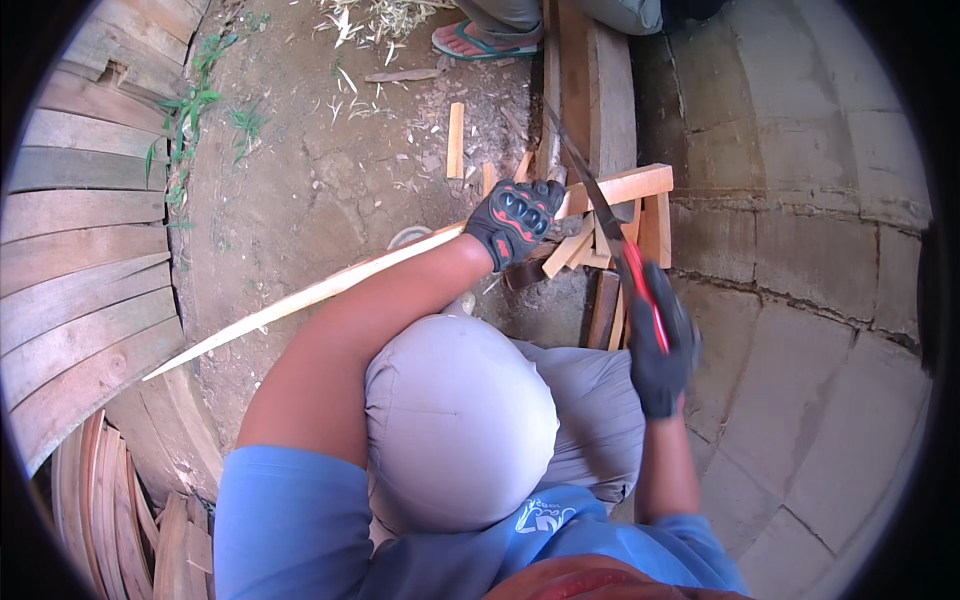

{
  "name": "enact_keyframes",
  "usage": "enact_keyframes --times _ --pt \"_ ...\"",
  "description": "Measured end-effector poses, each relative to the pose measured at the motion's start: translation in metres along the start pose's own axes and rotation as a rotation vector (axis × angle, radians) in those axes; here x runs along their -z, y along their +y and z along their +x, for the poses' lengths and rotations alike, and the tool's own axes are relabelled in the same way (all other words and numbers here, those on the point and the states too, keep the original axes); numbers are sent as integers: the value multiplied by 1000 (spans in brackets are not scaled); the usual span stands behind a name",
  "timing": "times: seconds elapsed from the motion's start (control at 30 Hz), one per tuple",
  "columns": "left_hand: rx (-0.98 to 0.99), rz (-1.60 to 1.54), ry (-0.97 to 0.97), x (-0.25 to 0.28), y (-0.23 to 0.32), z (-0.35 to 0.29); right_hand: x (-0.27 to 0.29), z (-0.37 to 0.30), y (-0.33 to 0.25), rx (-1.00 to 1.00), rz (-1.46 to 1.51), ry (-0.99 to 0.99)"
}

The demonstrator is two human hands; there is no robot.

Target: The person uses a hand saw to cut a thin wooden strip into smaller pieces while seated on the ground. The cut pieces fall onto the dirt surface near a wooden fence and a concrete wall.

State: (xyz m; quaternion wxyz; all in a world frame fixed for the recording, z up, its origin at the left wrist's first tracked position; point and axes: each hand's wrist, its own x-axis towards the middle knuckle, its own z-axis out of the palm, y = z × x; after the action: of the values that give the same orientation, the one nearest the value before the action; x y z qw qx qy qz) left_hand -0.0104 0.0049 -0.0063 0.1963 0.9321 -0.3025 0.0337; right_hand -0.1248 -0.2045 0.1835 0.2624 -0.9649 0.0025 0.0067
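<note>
My left hand, in a black glove with red trim, is closed around a long pale wooden strip. The strip's short end sticks out to the right of the hand, over a small heap of offcuts, and its other end tapers away to the lower left. My right hand, gloved in black and a little blurred, grips the red handle of a handsaw. The saw's dark blade slants up and left across the strip, just right of my left hand. Whether its teeth are in the wood, I cannot tell.
Wooden offcuts lie under the strip. Thick timber beams run away from me, beside another person's sandalled foot. A concrete block wall stands right, wooden boards left. Shavings litter the dirt floor.
</note>
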Motion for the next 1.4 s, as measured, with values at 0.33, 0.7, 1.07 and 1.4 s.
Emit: enact_keyframes --times 0.33,0.7,1.07,1.4 --pt "9 -6 -44 7 2 13 -62 82 19 -25 303 84" --pt "-12 13 -78 3 4 6 93 -129 8 -162 10 93" --pt "-8 31 -78 11 7 6 -82 91 6 -1 144 146" --pt "31 7 -70 -8 -2 8 -44 19 47 82 245 139"
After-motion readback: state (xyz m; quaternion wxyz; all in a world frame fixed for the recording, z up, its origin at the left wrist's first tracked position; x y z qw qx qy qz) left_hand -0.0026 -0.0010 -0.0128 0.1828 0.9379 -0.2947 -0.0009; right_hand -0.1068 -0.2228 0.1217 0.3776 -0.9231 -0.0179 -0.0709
